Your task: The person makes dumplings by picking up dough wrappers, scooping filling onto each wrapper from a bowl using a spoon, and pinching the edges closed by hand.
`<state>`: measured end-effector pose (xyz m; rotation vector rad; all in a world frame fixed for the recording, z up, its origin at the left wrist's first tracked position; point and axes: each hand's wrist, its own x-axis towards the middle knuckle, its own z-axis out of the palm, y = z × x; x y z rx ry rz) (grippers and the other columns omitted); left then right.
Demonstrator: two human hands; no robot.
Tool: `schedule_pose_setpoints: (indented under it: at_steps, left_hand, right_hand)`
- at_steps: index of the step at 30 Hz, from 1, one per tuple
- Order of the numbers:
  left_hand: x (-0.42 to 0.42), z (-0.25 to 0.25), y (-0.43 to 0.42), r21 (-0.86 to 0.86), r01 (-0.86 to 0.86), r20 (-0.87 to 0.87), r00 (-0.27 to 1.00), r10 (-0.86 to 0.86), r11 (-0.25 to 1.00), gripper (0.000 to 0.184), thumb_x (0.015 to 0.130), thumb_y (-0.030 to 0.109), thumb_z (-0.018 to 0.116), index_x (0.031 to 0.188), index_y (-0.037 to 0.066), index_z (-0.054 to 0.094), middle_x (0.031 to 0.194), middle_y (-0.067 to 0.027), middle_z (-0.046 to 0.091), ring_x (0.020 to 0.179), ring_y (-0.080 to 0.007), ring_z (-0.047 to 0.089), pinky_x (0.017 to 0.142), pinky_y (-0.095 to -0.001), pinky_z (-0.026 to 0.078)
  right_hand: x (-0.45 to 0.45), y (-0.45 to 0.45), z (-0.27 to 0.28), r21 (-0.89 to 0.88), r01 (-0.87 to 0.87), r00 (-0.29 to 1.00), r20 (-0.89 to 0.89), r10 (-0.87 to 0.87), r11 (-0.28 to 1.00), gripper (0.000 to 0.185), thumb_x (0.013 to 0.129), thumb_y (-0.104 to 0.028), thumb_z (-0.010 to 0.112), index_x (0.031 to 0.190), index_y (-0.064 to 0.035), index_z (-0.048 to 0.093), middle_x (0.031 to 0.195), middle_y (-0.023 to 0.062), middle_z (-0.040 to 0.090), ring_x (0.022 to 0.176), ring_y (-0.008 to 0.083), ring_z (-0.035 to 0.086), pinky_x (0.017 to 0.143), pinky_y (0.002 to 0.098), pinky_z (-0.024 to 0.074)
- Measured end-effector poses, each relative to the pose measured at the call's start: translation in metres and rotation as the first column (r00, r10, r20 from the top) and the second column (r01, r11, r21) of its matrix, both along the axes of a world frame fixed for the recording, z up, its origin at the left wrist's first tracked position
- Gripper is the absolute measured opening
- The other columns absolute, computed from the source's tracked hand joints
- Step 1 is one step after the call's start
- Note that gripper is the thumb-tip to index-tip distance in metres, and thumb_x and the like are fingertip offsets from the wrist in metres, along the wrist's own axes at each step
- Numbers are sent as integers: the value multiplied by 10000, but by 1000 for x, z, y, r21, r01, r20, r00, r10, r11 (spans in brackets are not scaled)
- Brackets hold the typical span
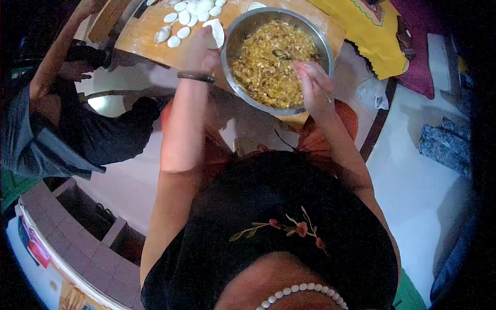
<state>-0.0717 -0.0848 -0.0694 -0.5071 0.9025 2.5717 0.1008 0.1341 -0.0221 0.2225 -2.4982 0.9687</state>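
Observation:
A large metal bowl (232, 87) full of yellowish chopped filling (261, 77) stands at the table's near edge. My left hand (202, 51), blurred, holds a flat white dough wrapper (217, 34) just left of the bowl. Over the bowl's right side, my right hand (315, 82) is closed around the thin handle of a spoon, whose dark bowl (280, 53) rests in the filling. Several round white wrappers (184, 17) lie on the floured wooden table (139, 32), and a filled dumpling (163, 34) sits at their left.
At the left, another person in dark clothing (88, 129) reaches an arm (57, 57) towards the table. A person in yellow (369, 39) is at the upper right. A clear plastic bag (373, 93) lies right of my knees.

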Motion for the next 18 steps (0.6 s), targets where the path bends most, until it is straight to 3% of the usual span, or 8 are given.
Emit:
schedule_pose_setpoints:
  at_steps: [8,12,15,18]
  left_hand:
    - [-1,-10,-3,25,-18,-28,999,19,1000,239,915,93,488,1122,-26,485,1018,-155,609,906,-274,610,789,-403,545]
    - [-2,-5,-1,-2,-19,-54,998,19,1000,233,916,92,489,1118,-25,484,1026,-162,609,911,-274,610,792,-408,546]
    - [-2,-9,-3,-11,-5,-77,997,4,1000,234,917,90,485,1118,-28,479,1035,-169,609,916,-275,610,794,-406,546]
    - [-3,-9,-4,-43,16,-95,995,-20,999,240,919,88,478,1127,-31,472,1043,-172,608,927,-279,608,795,-402,544]
  right_hand:
    - [21,-40,-1,-61,-259,961,80,264,964,177,863,-15,527,1022,29,588,939,171,601,862,291,605,742,349,491]
    - [26,-37,-7,-174,-242,962,82,259,955,220,847,15,528,1059,31,583,920,171,596,839,290,605,743,345,482]
    - [29,-37,-3,-215,-146,969,165,183,966,179,883,-34,494,1017,41,586,888,154,616,814,258,616,716,329,492]
    - [28,-28,-17,-443,91,934,349,78,892,228,931,-105,426,955,58,583,824,139,636,742,208,634,663,300,506]
